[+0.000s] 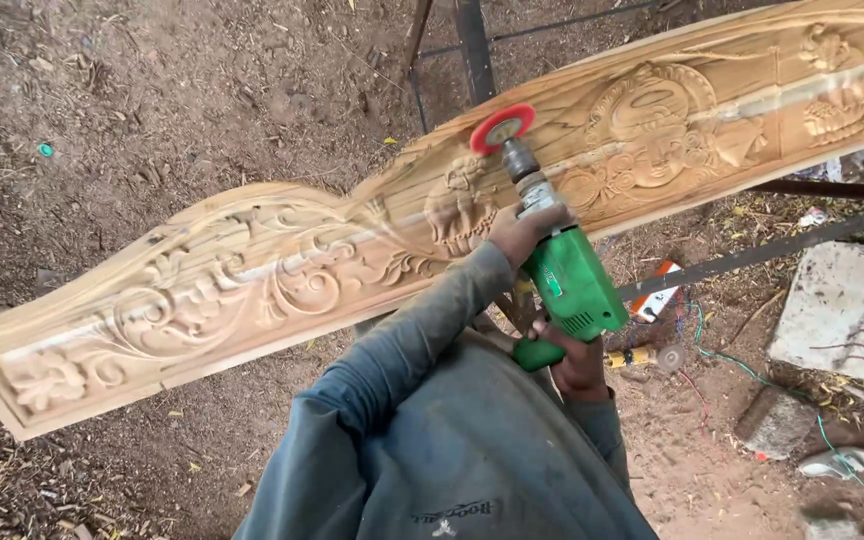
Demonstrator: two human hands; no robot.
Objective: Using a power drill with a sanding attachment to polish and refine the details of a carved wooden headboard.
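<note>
Left hand (520, 232) clenching green drill (570, 285) front | right hand (572, 362) gripping handle | red disc (501, 127) touching carved wooden panel (252, 280) upper edge | panel lying over metal stand (472, 45), dirt ground (152, 90)

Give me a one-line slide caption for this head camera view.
Both hands, left hand and right hand, grip a green electric drill whose red disc meets a long carved wooden panel.

A grey stone slab (845, 310) with red streaks lies on the dirt ground (152, 90), near a green wire (742, 365). Dark metal stand bars (472, 45) rise nearby. A small orange-and-white object (655, 295) lies just beside another bar.
</note>
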